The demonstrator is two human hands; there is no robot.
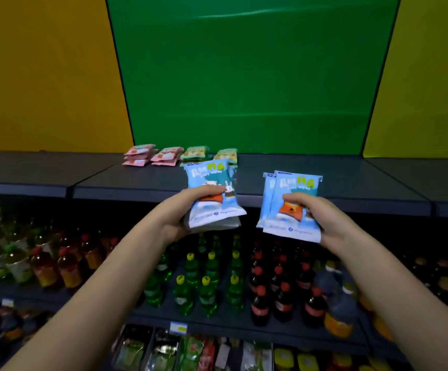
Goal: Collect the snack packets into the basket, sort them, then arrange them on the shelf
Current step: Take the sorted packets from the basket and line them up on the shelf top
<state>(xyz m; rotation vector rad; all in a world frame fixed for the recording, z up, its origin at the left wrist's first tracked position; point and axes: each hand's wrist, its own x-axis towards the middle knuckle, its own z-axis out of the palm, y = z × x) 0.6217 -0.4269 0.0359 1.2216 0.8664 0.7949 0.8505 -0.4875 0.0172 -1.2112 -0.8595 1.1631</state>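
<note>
Four low stacks of snack packets line the back of a dark grey shelf (351, 180). They sit in front of a green back panel (244, 76), which has yellow panels (43, 76) on either side. From the left come a pink stack (138, 156), a second pink stack (167, 156), a green stack (194, 153) and a second green stack (227, 154), each just beside the next.

In front of the shelf's edge, the person's left hand (184, 212) grips a small bundle of blue packets (212, 183). Its thumb lies across the printed front and its fingers are curled underneath. In this view the top of the bundle overlaps the second green stack.

To the right and apart from it, the right hand (324, 220) holds a blue pair (290, 194) upright, one packet tucked behind the other. The thumb presses on the front packet. Both forearms reach in from the bottom corners of the view.

On the tier below stand amber bottles (57, 266) at left, green bottles with yellow caps (206, 287) in the middle and dark bottles with red caps (281, 295) further right. The lowest tier holds bagged goods (164, 352), too blurred to identify.
</note>
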